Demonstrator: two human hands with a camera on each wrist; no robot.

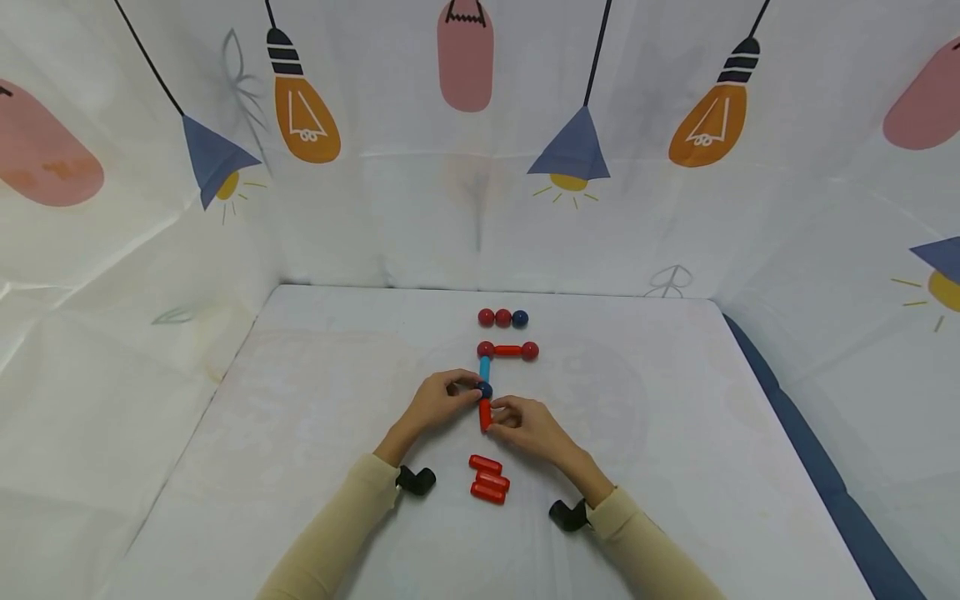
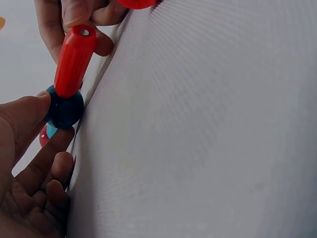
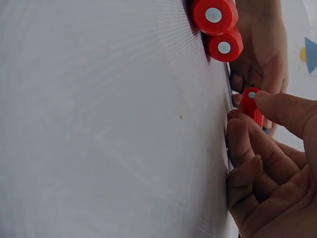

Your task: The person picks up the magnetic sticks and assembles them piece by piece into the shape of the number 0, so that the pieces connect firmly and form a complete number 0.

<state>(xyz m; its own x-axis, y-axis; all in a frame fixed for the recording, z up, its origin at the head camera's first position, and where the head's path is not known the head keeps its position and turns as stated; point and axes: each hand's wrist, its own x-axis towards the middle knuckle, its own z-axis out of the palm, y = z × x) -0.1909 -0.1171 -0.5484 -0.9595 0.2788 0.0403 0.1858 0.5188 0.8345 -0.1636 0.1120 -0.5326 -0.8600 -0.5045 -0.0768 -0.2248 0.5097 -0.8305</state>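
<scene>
On the left, I see an arm in a cream sleeve (image 1: pixel 330 533) slanting up over the white table (image 1: pixel 637 500). Its left hand (image 1: pixel 437 402) bends in at the wrist. The thumb and a finger pinch a dark blue ball (image 1: pixel 485 390), with just the ball between them.

In the middle, a light blue stick (image 1: pixel 484 368) goes from that ball to a red corner ball (image 1: pixel 485 349) farther away. The held red stick (image 1: pixel 485 415) touches the blue ball's near side. Three loose red sticks (image 1: pixel 492 481) lie close together, nearer the person. Three balls (image 1: pixel 503 317) sit in a row at the back.

A flat red stick (image 1: pixel 507 351) runs right from the corner ball to an end ball (image 1: pixel 530 351).

On the right, the right hand (image 1: pixel 534 429) leans in, thumb and fingers pinching the held red stick's near end.
</scene>
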